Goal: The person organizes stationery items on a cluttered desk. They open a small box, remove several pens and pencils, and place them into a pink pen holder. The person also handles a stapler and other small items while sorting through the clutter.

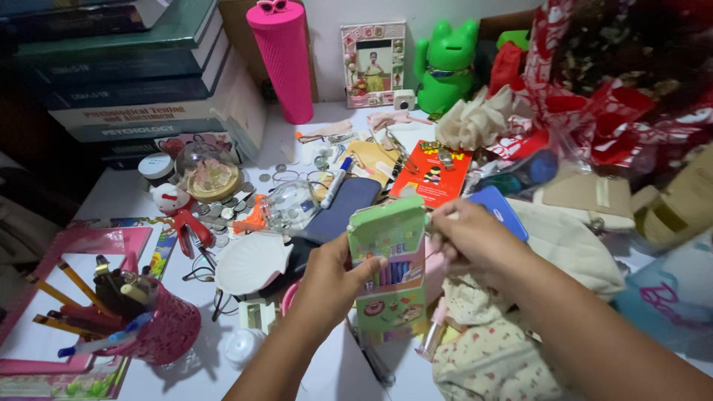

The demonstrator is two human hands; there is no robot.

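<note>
Floral cloth [490, 364] lies lowest in the frame under the right hand [475, 241], whose fingers pinch together at the open flap of a green pencil box [390, 271] at centre, clamped upright by the left hand [330, 286], beside a white shell dish [249, 263].

The left hand [332, 278] grips an open green box of coloured pens [389, 271] upright over the cluttered white desk [119, 194]. The right hand [468, 236] pinches something thin at the box's raised flap, perhaps a pen. A pink pencil holder [160, 327] sits near the desk's left edge.
</note>
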